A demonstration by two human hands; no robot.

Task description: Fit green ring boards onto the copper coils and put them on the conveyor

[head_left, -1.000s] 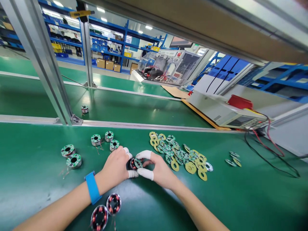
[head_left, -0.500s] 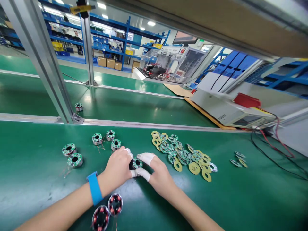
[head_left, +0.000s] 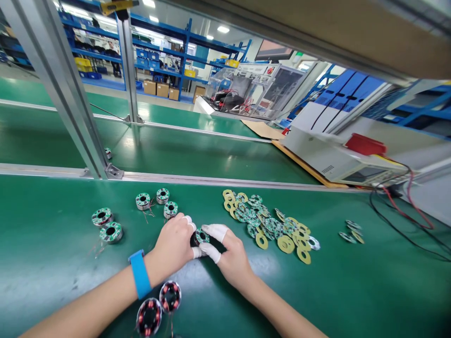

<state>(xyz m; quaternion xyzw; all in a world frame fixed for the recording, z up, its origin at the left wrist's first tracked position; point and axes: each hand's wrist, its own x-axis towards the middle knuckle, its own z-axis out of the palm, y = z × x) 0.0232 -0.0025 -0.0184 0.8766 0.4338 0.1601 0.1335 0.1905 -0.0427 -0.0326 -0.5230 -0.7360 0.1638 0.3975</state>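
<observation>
Both my hands meet over one small round coil part point(head_left: 199, 236) topped with a green ring board, resting on the green mat point(head_left: 352, 291). My left hand point(head_left: 174, 246), with a blue wristband and white fingertip cots, grips its left side. My right hand point(head_left: 229, 253), also with white cots, pinches its right side with thumb and forefinger. Right of the hands lies a heap of green and yellow ring boards point(head_left: 269, 225). Two bare coils with red windings point(head_left: 158, 307) lie by my left forearm.
Several finished coils with green tops point(head_left: 105, 225) point(head_left: 157, 201) lie left and beyond the hands. A few loose rings point(head_left: 352, 231) sit far right. A white test instrument point(head_left: 338, 159) with red and black leads point(head_left: 405, 211) stands back right. An aluminium post point(head_left: 66, 89) rises at left.
The green ring board, held tilted over the dark coil a second ago, now lies flat on it. Both hands have closed in tighter and lower. The view has shifted slightly.
</observation>
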